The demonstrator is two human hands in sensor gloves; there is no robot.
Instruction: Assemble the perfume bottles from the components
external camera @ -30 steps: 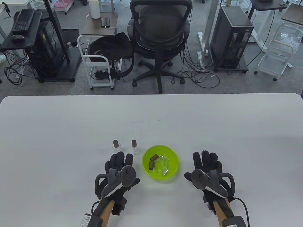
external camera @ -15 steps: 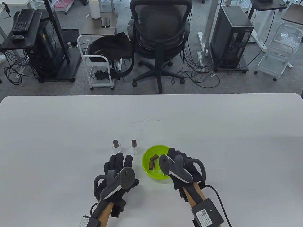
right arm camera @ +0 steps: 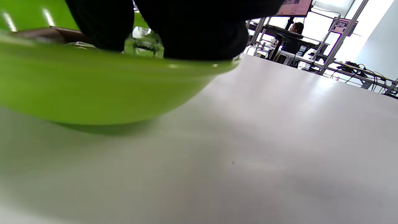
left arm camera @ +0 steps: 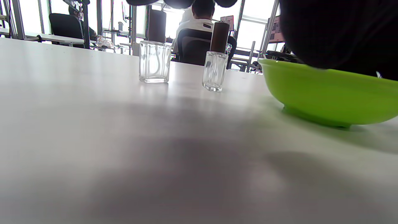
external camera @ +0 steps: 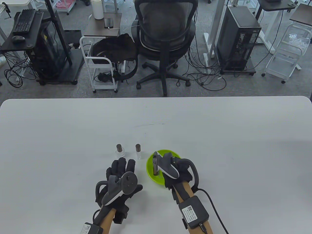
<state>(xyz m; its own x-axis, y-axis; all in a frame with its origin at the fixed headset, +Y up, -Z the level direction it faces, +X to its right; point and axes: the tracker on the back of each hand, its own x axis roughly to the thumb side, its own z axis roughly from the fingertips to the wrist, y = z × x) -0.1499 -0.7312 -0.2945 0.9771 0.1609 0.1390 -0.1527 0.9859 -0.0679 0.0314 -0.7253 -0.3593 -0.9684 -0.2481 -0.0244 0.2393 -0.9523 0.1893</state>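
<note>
Right hand (external camera: 180,170) now deeper over green bowl (external camera: 150,170), fingers hidden, left hand (external camera: 120,178) flat, fingers straight

two capped glass perfume bottles (external camera: 120,151) (external camera: 138,151), one green bowl (external camera: 150,168), one brown cap (external camera: 155,170) showing inside it, two gloved hands (external camera: 119,175) (external camera: 181,170).

Glossy lime-green plastic bowl (left arm camera: 326,93); two clear glass bottles (left arm camera: 154,62) with matt brown caps; smooth matt white table (external camera: 73,126); black cloth gloves.
</note>
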